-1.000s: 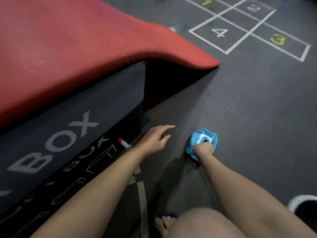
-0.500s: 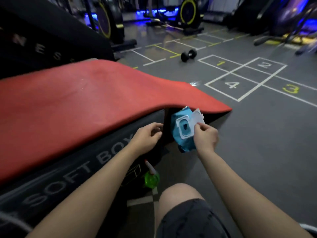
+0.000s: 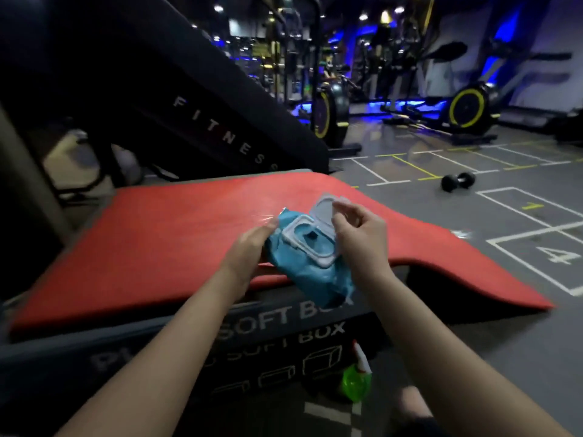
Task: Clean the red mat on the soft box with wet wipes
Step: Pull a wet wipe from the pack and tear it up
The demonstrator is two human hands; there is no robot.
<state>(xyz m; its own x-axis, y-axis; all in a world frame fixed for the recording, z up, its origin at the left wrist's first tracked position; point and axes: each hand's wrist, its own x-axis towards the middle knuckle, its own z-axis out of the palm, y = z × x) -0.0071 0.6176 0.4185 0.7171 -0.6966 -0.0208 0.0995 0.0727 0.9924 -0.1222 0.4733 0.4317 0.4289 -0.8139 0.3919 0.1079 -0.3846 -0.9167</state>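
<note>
Green spray bottle (image 3: 356,384) on the floor, against the soft box (image 3: 268,335) front. Above the box edge: left hand (image 3: 249,247) wrapped round the blue wet wipes pack (image 3: 303,269), right hand (image 3: 359,234) pinching its flip lid (image 3: 321,209), lid up. Pack is in the air, blocking part of the red mat (image 3: 157,234). Mat covers the box top, right end sagging off to the floor. Behind: slanted black FITNESS pad (image 3: 220,121), dumbbell (image 3: 458,182), exercise bikes (image 3: 467,111).

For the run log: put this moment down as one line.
left hand: grips wipes pack | right hand: pinches open lid | wipe: none out | red mat: on soft box
</note>
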